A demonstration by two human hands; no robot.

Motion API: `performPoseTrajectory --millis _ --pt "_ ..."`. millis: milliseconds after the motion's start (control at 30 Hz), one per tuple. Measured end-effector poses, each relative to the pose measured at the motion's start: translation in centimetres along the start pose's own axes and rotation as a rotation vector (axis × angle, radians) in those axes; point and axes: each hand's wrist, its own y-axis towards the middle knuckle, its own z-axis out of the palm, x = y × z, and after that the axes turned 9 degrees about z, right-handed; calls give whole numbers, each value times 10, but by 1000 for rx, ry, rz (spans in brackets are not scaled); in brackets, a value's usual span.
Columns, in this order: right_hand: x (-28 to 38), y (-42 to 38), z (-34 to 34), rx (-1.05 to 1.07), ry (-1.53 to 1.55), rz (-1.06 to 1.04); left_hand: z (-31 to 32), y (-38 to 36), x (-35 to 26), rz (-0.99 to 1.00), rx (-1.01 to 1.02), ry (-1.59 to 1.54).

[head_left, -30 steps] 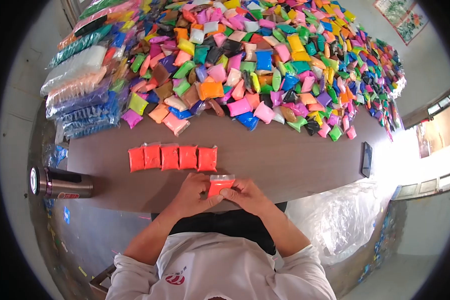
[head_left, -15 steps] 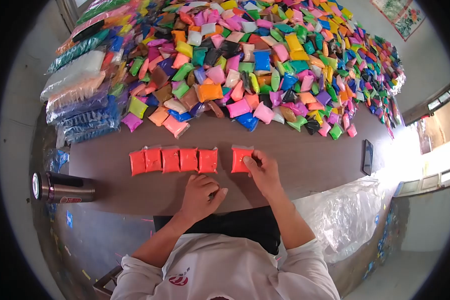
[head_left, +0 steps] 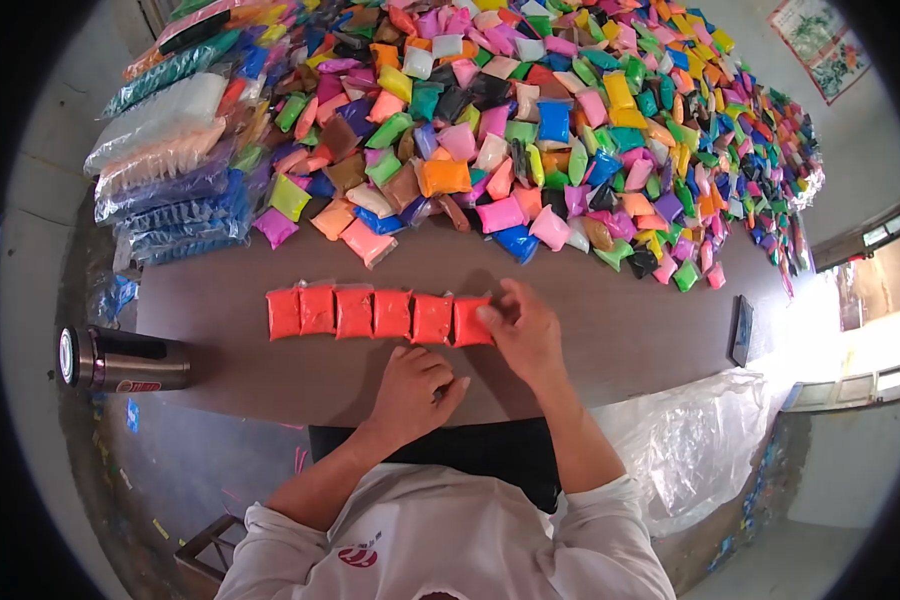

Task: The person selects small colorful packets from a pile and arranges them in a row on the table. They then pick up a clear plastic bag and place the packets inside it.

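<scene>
Several red packets point(head_left: 354, 313) of soft material in clear wrap lie side by side in a row on the brown table point(head_left: 630, 330). At the row's right end, the last red packet point(head_left: 470, 322) touches or nearly touches its neighbour. My right hand point(head_left: 527, 335) is at that packet's right edge, thumb on it, with the index finger raised a little beyond the edge. My left hand point(head_left: 411, 388) rests just below the row, fingers loosely curled, and I see nothing held in it.
A large heap of coloured packets point(head_left: 540, 130) covers the table's far side. Bagged packets point(head_left: 160, 150) are stacked at far left. A steel flask point(head_left: 130, 360) lies at the left edge, a phone point(head_left: 741, 330) at the right. Clear plastic sheeting point(head_left: 685, 450) hangs below the table's right side.
My right hand has slid the last red packet left, closing the gap to the row. Its index finger has lifted away from the thumb. My left hand stays curled. The view has shifted slightly.
</scene>
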Motion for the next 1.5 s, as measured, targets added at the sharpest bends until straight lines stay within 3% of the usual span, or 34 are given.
performPoseTrajectory --millis 167,233,333,433,533,633,733,767,867,1067,1167,1267,1400,1500 --pt "7 80 -29 -231 93 -245 -2 0 0 -6 -14 -20" --pt "4 120 -31 -130 27 -405 -3 0 -1 -9 -3 -21" --pt "-26 181 -28 -133 -290 -412 -3 -1 0 -17 2 -19" --pt "-30 212 -47 38 -23 -163 -4 -2 0 -32 -5 -24" --pt "-33 218 -46 101 164 -158 -3 -3 0 -29 -17 -27" --pt "-15 208 -49 64 -60 -95 -3 -2 2 -22 -9 -27" --pt "-27 215 -35 -61 -263 -323 -4 -2 0 -19 -5 -32" --pt "-31 218 -31 -38 -275 -291 -5 -1 0 -15 -6 -34" --pt "-28 217 -24 -118 -453 -454 -6 -1 1 -11 4 -32" --pt "-11 228 -11 -237 -733 -475 -6 -1 1 -9 2 -44" --pt "-25 244 -17 -249 -589 -574 -7 -2 0 -12 -6 -51" --pt "12 213 -55 68 -136 -36 -5 -3 1 -33 -45 -82" --pt "2 159 -83 323 571 271 -7 -1 2 -50 -61 -134" --pt "8 94 -82 461 680 304 -9 -2 3 -73 -51 -192"
